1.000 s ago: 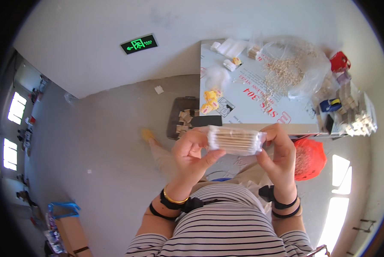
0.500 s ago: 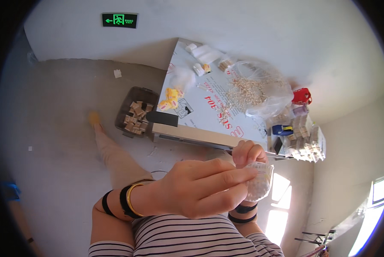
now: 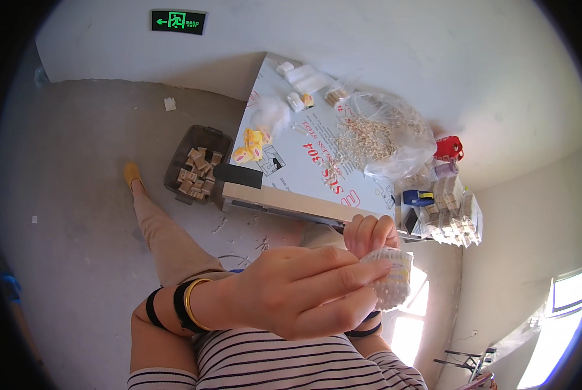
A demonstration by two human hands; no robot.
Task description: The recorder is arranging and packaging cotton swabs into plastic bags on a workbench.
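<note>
In front of my chest I hold a small clear pack of cotton swabs (image 3: 395, 288), its bumpy white tips pressed against the wrapping. My left hand (image 3: 307, 289) reaches across from the left and pinches the pack's near side between thumb and fingers. Behind it, my right hand (image 3: 370, 235) has curled fingers closed at the pack's upper edge; its palm and thumb are partly hidden. On the metal-topped table (image 3: 291, 175) beyond, a large clear bag (image 3: 401, 159) lies open with many loose swabs (image 3: 369, 138) spilling out of it.
Left of the table, a dark bin (image 3: 174, 172) holds several small brown packs (image 3: 200, 170). Yellow packets (image 3: 248, 144) and white containers (image 3: 296, 102) sit on the tabletop. At its right end are stacked clear packs (image 3: 456, 208), a blue tape dispenser (image 3: 418, 198) and a red item (image 3: 448, 148).
The view has shifted slightly. The swab pack is turned a little, showing more of its ribbed side and a coloured label. Both hands keep nearly the same grip.
</note>
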